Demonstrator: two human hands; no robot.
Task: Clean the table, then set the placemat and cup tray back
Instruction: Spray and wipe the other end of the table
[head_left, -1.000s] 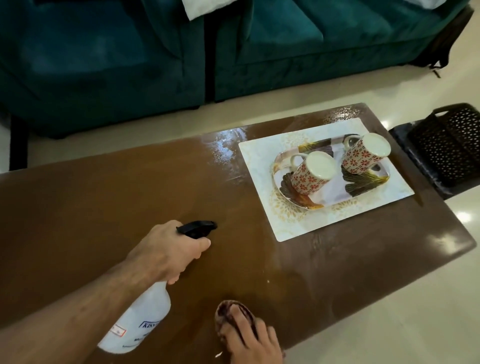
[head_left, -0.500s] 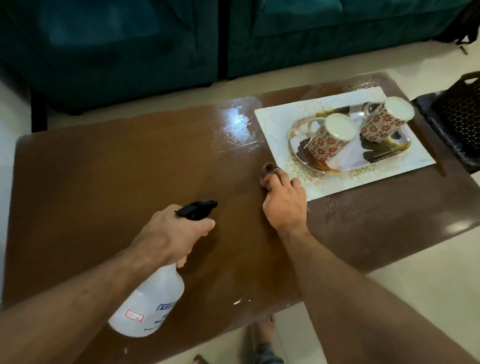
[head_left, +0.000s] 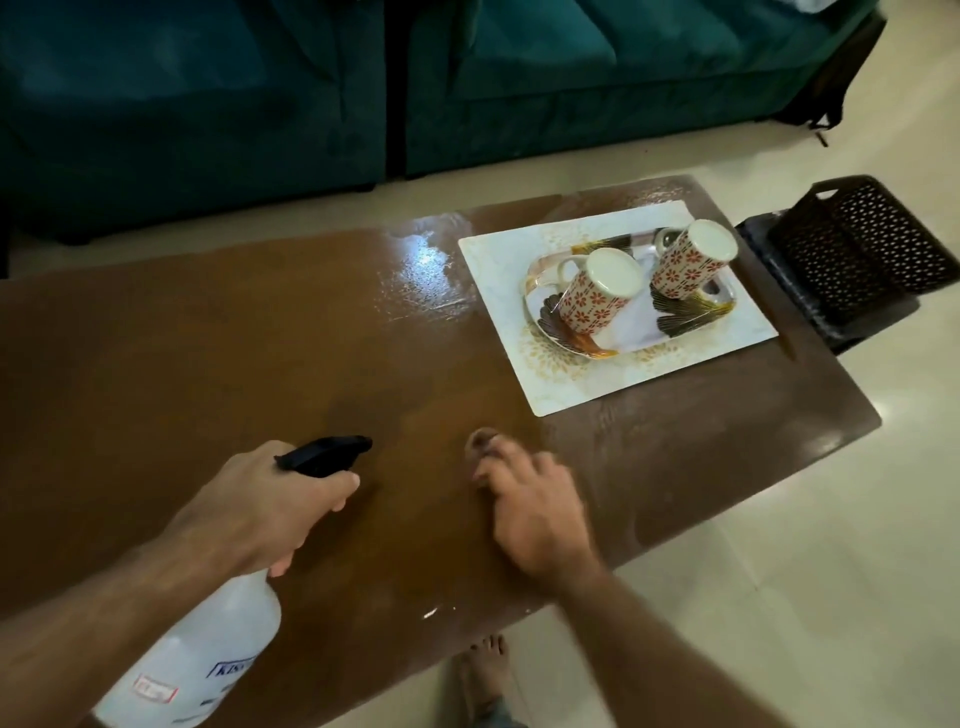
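Note:
On the brown wooden table (head_left: 171, 364) a white placemat (head_left: 498, 270) lies at the right end. A shiny cup tray (head_left: 722, 299) sits on it and carries two upside-down flower-patterned mugs (head_left: 597, 293) (head_left: 693, 260). My left hand (head_left: 260, 506) grips the neck of a white spray bottle (head_left: 202, 660) with a black nozzle. My right hand (head_left: 530, 501) presses a dark cloth (head_left: 480, 444) flat on the table near the placemat's front corner. The cloth is mostly hidden under my fingers, and the hand is blurred.
A wet glossy patch (head_left: 423, 270) shines left of the placemat. A teal sofa (head_left: 571, 67) runs behind the table. A dark perforated basket (head_left: 862, 244) stands off the right end. My bare foot (head_left: 485, 670) shows under the front edge.
My right hand with the cloth went from the front edge up to the placemat's corner, then back toward me. The left hand kept hold of the bottle.

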